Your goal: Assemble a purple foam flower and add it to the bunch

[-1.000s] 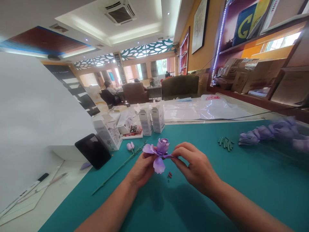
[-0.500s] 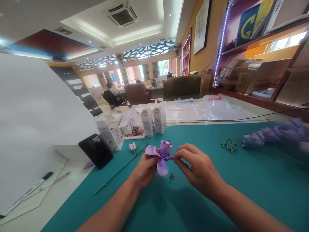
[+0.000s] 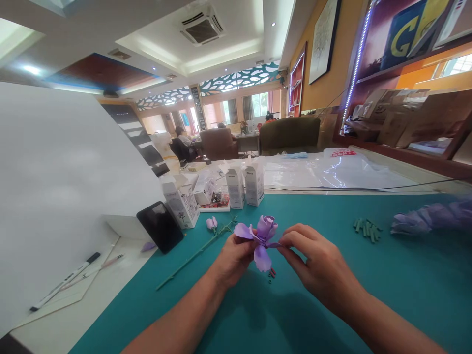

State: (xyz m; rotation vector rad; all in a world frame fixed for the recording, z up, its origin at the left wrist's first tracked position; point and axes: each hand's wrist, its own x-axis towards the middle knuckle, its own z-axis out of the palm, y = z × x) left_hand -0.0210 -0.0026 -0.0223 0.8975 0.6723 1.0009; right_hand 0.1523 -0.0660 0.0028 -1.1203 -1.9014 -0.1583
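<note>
A purple flower (image 3: 262, 257) with spread petals and a cupped centre is held above the green mat. Around its underside, at the left, my left hand (image 3: 236, 256) is closed, its fingers partly hidden by petals. My right hand (image 3: 310, 250) pinches the tip of the flower's right petal between thumb and fingers. Small red and dark pieces (image 3: 273, 273) lie on the mat just below the flower. To the left rests a green stem (image 3: 191, 259), with a small pale purple bud (image 3: 212, 223) beside its upper end.
White boxes (image 3: 254, 185) and a black tablet (image 3: 160, 227) stand at the back left. Green short pieces (image 3: 368, 229) and blurred purple flowers (image 3: 431, 216) lie right on the mat (image 3: 332, 209). Pens rest far left. People sit in the background.
The whole view has shifted, so things appear further right. Both hands keep the same hold on the flower and its petal.
</note>
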